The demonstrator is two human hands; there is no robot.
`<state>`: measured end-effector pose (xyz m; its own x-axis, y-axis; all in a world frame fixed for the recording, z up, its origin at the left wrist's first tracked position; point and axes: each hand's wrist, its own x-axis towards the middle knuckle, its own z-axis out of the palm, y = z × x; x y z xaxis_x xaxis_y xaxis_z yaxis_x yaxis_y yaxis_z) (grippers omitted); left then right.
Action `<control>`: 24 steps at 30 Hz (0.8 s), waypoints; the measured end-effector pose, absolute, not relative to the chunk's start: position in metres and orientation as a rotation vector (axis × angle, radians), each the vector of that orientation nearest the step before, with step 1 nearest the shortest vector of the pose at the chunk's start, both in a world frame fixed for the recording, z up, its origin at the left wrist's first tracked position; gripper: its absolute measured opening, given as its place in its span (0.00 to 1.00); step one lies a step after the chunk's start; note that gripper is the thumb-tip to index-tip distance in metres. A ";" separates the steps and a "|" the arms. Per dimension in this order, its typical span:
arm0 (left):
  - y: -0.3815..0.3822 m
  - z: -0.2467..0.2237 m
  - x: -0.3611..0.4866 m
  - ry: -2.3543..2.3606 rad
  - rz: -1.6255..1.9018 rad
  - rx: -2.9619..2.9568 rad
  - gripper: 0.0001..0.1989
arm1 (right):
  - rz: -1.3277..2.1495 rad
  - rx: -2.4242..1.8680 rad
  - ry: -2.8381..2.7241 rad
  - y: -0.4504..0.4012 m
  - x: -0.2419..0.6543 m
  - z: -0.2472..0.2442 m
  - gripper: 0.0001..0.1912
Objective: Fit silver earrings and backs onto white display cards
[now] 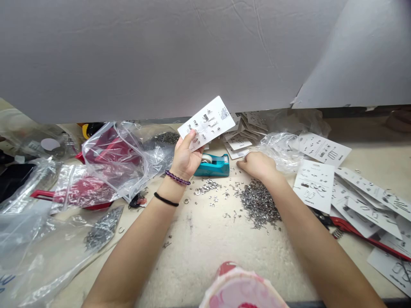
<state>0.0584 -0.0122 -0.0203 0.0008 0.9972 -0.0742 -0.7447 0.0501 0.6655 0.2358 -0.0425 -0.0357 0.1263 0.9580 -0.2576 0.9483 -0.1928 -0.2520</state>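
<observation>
My left hand (189, 157) grips a white earring card (208, 122), tilted, with several small metal earrings fixed on its face and a printed label near one corner. The thumb presses on the card's front. Farther right, my right hand (259, 166) has its fingers curled together above the table; whatever they pinch is hidden or too small to name. Just below that hand lies a heap of small silvery earring backs or similar metal pieces (259, 202). A teal tape dispenser (215, 166) stands between the hands, and a smaller scatter of metal pieces (207, 187) lies before it.
Several filled earring cards (314, 182) overlap on the right, partly over red-handled pliers (359, 231). More cards (239, 141) and a crumpled plastic bag (279, 149) lie behind. Clear bags (112, 158) with red items crowd the left. A grey board (160, 60) stands across the back.
</observation>
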 end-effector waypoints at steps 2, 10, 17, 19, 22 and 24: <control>-0.012 -0.020 0.058 0.623 1.460 0.513 0.09 | 0.581 -2.330 -1.970 -0.043 0.239 -0.034 0.13; -0.010 -0.023 0.057 0.644 1.463 0.550 0.09 | 1.148 -1.875 -1.822 -0.047 0.236 -0.020 0.16; -0.009 -0.024 0.058 0.663 1.469 0.584 0.07 | 0.721 -1.520 -2.046 -0.057 0.221 -0.012 0.16; -0.009 -0.024 0.058 0.667 1.472 0.593 0.07 | 0.578 -1.542 -2.209 -0.059 0.216 -0.013 0.14; -0.010 -0.021 0.058 0.659 1.471 0.593 0.08 | 0.381 -1.622 -2.293 -0.059 0.209 -0.015 0.13; -0.011 -0.018 0.059 0.655 1.471 0.573 0.08 | 0.348 -1.631 -2.287 -0.059 0.206 -0.016 0.13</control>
<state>0.0588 -0.0109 -0.0182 -0.0099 0.9986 -0.0511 -0.7063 0.0292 0.7074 0.2056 -0.0588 -0.0164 -0.3039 0.9464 0.1094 0.8711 0.3226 -0.3704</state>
